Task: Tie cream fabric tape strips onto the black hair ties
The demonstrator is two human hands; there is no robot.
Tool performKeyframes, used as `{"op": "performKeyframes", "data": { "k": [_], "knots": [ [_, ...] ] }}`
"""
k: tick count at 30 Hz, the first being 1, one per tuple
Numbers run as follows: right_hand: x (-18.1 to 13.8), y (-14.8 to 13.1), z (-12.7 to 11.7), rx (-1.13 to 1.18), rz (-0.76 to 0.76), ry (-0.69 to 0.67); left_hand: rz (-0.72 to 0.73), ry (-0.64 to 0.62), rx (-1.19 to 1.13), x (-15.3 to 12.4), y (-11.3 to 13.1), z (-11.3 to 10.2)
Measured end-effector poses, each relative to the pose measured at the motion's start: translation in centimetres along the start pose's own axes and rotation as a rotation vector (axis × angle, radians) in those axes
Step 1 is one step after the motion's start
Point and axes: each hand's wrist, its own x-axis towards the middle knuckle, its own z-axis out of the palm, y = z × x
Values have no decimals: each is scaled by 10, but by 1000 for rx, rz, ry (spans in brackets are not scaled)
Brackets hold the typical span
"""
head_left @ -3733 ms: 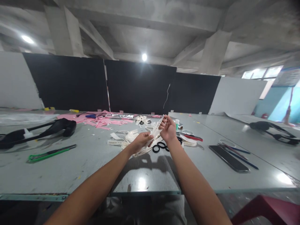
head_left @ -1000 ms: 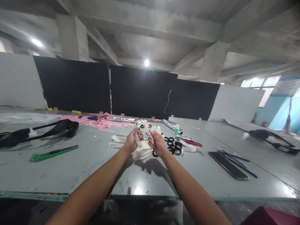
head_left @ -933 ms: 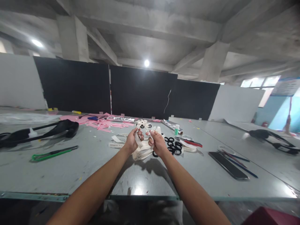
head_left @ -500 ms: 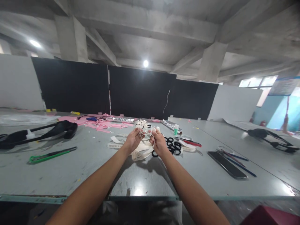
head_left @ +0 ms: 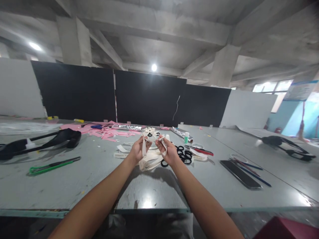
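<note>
Fingers (head_left: 144,142) of both hands pinch a cream ribbon strip (head_left: 149,156) above the grey table (head_left: 99,172); the left hand (head_left: 138,151) and right hand (head_left: 169,152) have drawn slightly apart, stretching a loop between them.

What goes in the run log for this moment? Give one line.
left hand: pinching cream ribbon | right hand: pinching same ribbon | black rings: on table
</note>
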Motion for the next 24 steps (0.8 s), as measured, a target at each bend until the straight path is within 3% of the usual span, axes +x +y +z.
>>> {"op": "performKeyframes", "data": {
  "k": [4,9,15,20,24],
  "knots": [
    [-2,3,0,-80,-67,-9,13,-18,14,-2,1,0],
    [-1,4,2,-90,-51,36,-3,-111,25,-4,3,4],
    [1,7,1,-162,-71,-6,-24,-121,57,-7,2,8],
    [-2,8,7,-182,-90,-42,-40,-142,291,-7,-6,7],
    [-6,7,12,-355,-80,-31,0,-170,476,-8,-10,6]
  ]
}}
